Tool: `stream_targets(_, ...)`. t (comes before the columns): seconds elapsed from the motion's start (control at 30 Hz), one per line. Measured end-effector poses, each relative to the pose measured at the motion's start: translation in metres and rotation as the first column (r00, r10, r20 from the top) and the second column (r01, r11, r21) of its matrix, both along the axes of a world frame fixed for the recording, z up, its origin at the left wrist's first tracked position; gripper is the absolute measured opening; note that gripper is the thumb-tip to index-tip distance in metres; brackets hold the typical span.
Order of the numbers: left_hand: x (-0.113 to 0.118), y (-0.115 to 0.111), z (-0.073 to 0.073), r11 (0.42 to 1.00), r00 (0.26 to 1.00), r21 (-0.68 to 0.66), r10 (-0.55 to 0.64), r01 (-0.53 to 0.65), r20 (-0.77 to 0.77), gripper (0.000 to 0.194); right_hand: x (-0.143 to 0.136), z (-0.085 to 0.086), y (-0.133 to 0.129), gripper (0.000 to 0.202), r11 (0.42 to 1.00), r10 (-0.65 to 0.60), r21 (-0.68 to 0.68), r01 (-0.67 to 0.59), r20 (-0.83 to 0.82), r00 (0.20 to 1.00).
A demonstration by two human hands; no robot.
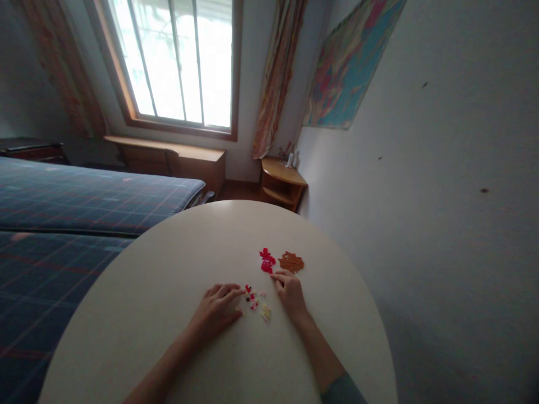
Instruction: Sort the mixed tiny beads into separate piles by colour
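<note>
Two colours, red pieces (266, 261) and brown pieces (291, 262), could be mixed if brushed by the right hand (289, 292), whose grip cannot be told; the left hand (218, 306) is spread.

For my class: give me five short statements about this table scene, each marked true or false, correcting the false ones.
1. The brown pile lies to the right of the red pile. True.
2. The left hand is beside the small mixed-colour pieces. True.
3. The red pile is nearest the left hand. False: the right hand is nearer.
4. The tabletop is square. False: the tabletop has a rounded edge.
5. A sleeve shows at the bottom of the picture. True.
</note>
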State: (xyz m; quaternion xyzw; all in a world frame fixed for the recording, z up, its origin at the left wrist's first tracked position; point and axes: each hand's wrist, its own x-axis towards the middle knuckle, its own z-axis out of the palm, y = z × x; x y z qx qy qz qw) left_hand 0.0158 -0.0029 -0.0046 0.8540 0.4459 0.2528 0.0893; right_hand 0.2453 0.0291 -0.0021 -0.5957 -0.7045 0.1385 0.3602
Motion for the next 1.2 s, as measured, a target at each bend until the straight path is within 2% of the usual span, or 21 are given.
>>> stream_targets(0.27, 0.000, -0.002, 0.004, 1.000, 1.000, -0.030, -0.001, 0.000, -0.025, 0.040, -0.001, 0.001, -0.001, 0.029, 1.000, 0.006, -0.006, -0.005, 0.011, 1.000)
stream_targets(0.43, 0.000, -0.003, 0.006, 1.000, 0.999, -0.021, -0.009, 0.008, -0.043, 0.039, 0.001, 0.003, -0.001, 0.028, 0.999, 0.027, 0.019, -0.026, -0.057, 0.998)
stream_targets(0.5, 0.000, -0.003, 0.006, 1.000, 0.998, -0.002, -0.021, 0.021, -0.061, 0.038, -0.001, 0.004, -0.003, 0.028, 0.995, 0.098, 0.024, -0.096, -0.092, 0.991)
stream_targets(0.57, 0.000, -0.004, 0.004, 0.998, 0.997, 0.031, -0.044, 0.047, -0.071, 0.040, -0.004, 0.004, -0.005, 0.027, 0.975, 0.220, 0.000, -0.222, -0.126, 0.967)
stream_targets(0.67, 0.000, -0.005, 0.001, 0.993, 0.993, 0.075, -0.087, 0.093, -0.081, 0.045, -0.008, 0.004, -0.008, 0.018, 0.912, 0.382, -0.082, -0.401, -0.181, 0.906)
stream_targets(0.77, 0.000, -0.004, 0.000, 0.992, 0.988, 0.067, -0.099, 0.107, -0.115, 0.046, -0.009, 0.003, -0.008, 0.014, 0.864, 0.450, -0.134, -0.485, -0.225, 0.864)
stream_targets(0.97, -0.001, -0.005, 0.003, 0.994, 0.989, 0.037, -0.102, 0.107, -0.110, 0.037, -0.008, 0.004, -0.006, 0.010, 0.849, 0.456, -0.181, -0.497, -0.225, 0.861)
stream_targets(1.2, -0.002, -0.005, 0.005, 0.992, 0.986, 0.043, -0.112, 0.118, -0.126, 0.039, -0.012, 0.009, -0.009, 0.007, 0.860, 0.433, -0.199, -0.471, -0.204, 0.878)
